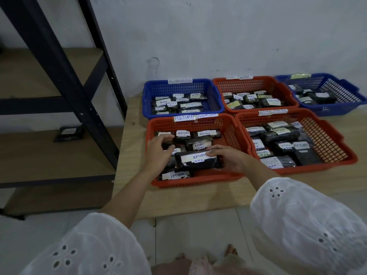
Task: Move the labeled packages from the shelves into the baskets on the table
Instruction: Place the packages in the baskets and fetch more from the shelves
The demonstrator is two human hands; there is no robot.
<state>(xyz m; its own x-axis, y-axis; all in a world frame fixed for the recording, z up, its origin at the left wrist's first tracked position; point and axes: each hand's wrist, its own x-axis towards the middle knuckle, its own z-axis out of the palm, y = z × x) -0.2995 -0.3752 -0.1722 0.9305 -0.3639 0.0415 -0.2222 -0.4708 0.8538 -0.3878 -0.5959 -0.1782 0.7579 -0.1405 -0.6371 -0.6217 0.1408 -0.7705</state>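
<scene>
A black package with a white "RETURN" label (197, 160) lies over the near left red basket (196, 180), on top of several other labeled packages. My right hand (228, 158) grips its right end, thumb on the label. My left hand (158, 150) hovers at its left end with fingers curled loosely, touching a smaller package behind; whether it holds anything is unclear. One more black package (68, 133) lies on the middle shelf (59, 157) at the left.
Five baskets stand on a low wooden table (178, 199): blue (148, 100) and red (256, 79) at the back, another blue (337, 110) far right, red (335, 133) near right. All hold labeled packages. The dark metal shelf frame (65, 70) stands left.
</scene>
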